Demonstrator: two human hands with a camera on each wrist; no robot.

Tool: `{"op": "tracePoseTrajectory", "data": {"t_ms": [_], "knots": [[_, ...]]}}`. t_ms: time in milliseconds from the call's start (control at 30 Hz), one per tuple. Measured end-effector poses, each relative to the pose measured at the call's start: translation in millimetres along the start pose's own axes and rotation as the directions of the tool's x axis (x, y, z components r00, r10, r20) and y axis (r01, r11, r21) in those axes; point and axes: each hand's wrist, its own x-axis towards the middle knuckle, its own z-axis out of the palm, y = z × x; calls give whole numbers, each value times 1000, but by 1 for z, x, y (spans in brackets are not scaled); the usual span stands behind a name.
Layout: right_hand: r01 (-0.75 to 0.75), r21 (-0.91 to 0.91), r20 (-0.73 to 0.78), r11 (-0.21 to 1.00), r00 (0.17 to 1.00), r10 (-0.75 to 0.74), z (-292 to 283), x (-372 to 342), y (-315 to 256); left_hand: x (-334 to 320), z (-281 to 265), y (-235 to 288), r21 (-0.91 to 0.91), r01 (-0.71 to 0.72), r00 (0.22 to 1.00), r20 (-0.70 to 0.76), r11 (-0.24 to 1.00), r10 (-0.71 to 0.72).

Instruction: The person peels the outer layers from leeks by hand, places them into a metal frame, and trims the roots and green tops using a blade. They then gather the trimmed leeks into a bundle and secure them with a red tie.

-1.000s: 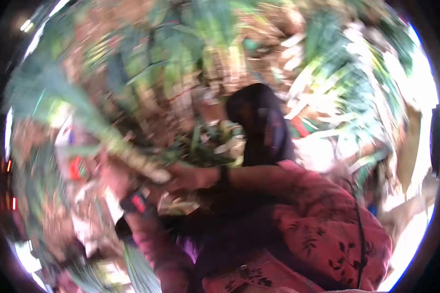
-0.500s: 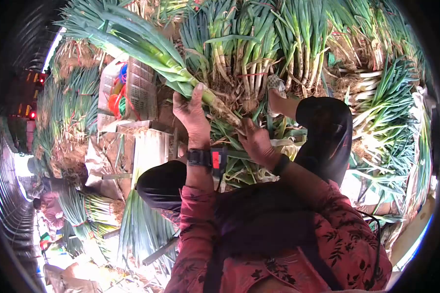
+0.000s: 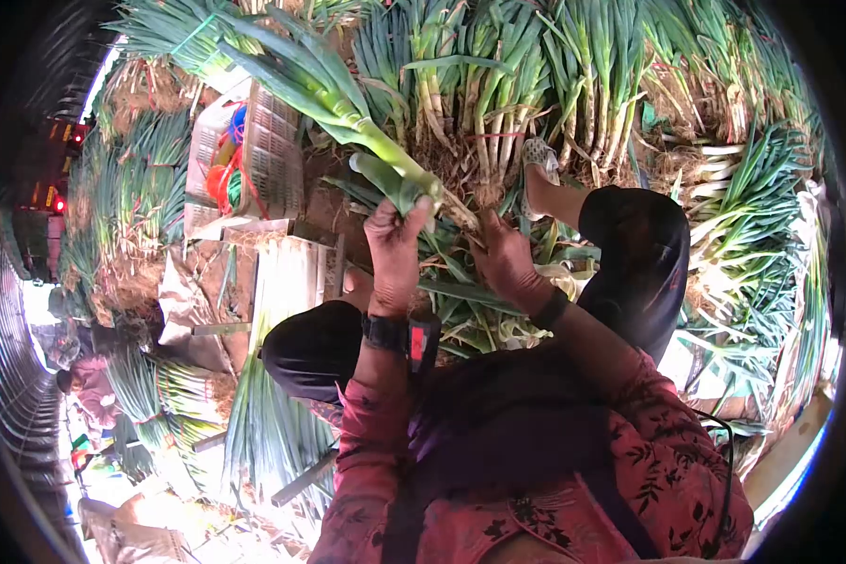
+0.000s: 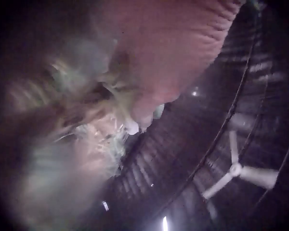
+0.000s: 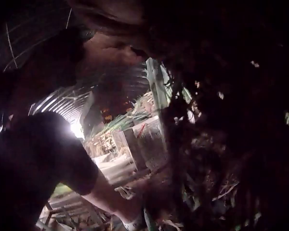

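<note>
A long leek (image 3: pixel 376 141) slants across the head view, its green leaves toward the upper left and its soiled root end toward me. My right hand (image 3: pixel 509 263) grips that root end. Just left of it, my left hand (image 3: pixel 395 246) pinches an outer leaf (image 3: pixel 383 180) between thumb and fingers, and the leaf bends away from the stalk. In the left wrist view the left hand (image 4: pixel 168 53) is blurred beside pale green leaf. Dark shadow hides most of the right hand's hold in the right wrist view.
Bundles of leeks (image 3: pixel 484 85) stand ahead, with more leeks (image 3: pixel 752 226) lying at the right. A crate (image 3: pixel 271 155) and coloured twine (image 3: pixel 224 179) are at the left. Loose peeled leaves (image 3: pixel 475 315) lie between my knees. Another person (image 3: pixel 94 385) is at the far left.
From a blurred position at the left, the leek and both hands have swung to the middle. Over the last half second the left hand has moved rightward and down, folding the outer leaf off the stalk.
</note>
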Motion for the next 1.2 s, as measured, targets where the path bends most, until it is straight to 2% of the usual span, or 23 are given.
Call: {"op": "tracePoseTrajectory", "data": {"t_ms": [67, 100, 167, 200, 233, 267, 333, 400, 467, 500, 567, 633, 700, 800, 867, 900, 933, 967, 1000, 1033, 1067, 1133, 1200], "knots": [[-11, 66, -2, 998, 1000, 11, -1, 0, -2, -21, 8, -3, 75, 8, 999, -32, 997, -5], [-12, 127, -9, 992, 1000, 13, -3, 2, -1, -37, 12, -13, 340, -131, 984, 161, 931, 79], [-8, 309, 73, 951, 997, -15, -14, 22, 3, -63, 8, -19, 550, -286, 931, 352, 785, 93], [-17, 478, 123, 878, 991, -48, -17, 33, 8, -68, 0, -17, 376, 31, 963, 236, 926, -128], [30, 413, 65, 910, 996, -63, -12, 38, 5, -69, -5, -13, 145, 349, 913, 167, 926, -371], [178, 337, -17, 925, 983, -183, 1, 40, 15, -68, -8, -8, 139, 354, 912, 170, 925, -374], [229, 97, -28, 968, 973, -228, 4, 39, 18, -57, -17, 12, 149, 440, 857, 224, 885, -464], [222, 24, -32, 975, 975, -222, 2, 40, 8, -36, -64, -3, 592, 212, 812, 336, 777, -477], [193, -45, -40, 980, 980, -194, -1, 38, -3, -6, -95, 32, 906, -363, 831, 421, 218, -364], [148, -24, 8, 989, 989, -148, -1, 38, -7, 14, -121, 41, 931, -166, 920, 265, 326, -290], [122, -22, 52, 992, 991, -120, -3, 40, -15, 53, -171, 59, 760, 127, 991, -76, 637, -107], [225, -57, 7, 973, 974, -225, -2, 52, -22, 73, -157, 75, 285, 136, 979, -186, 949, -85], [328, -93, -14, 940, 944, -330, 9, 53, -34, 67, -101, 79, -294, 239, 954, -106, 925, -280], [370, -166, 63, 914, 929, -364, 28, 52, -51, 90, -116, 46, -352, 103, 826, -490, 930, -277], [66, 330, 351, 942, 917, -187, 36, 49, -62, 94, -136, 36, -360, 93, 862, -437, 928, -256], [223, 401, 224, 889, 917, -331, 53, 53, -52, 95, -147, 31, -355, 78, 900, -376, 932, -219], [217, 404, 241, 889, 912, -332, 51, 63, -55, 96, -155, 31, -362, 79, 893, -390, 929, -227], [-123, 683, 472, 720, 827, -306, 46, 72, -56, 97, -165, 32, -553, 109, 954, -176, 826, -244], [-495, 751, 650, 437, 668, -362, 40, 79, -63, 96, -170, 38, -706, 172, 979, 43, 687, -201], [-640, 717, 695, 276, 631, -344, 38, 77, -72, 95, -168, 41, -720, 175, 983, 83, 672, -166], [-646, 712, 700, 276, 621, -353, 43, 80, -73, 96, -170, 41, -729, 180, 983, 104, 660, -153], [-146, 633, 646, 760, 640, -416, 50, 82, -72, 93, -176, 48, -682, 153, 987, 71, 716, -144], [-130, 574, 632, 808, 698, -336, 43, 58, -68, 89, -185, 57, -571, 74, 990, -55, 818, -128]]}}
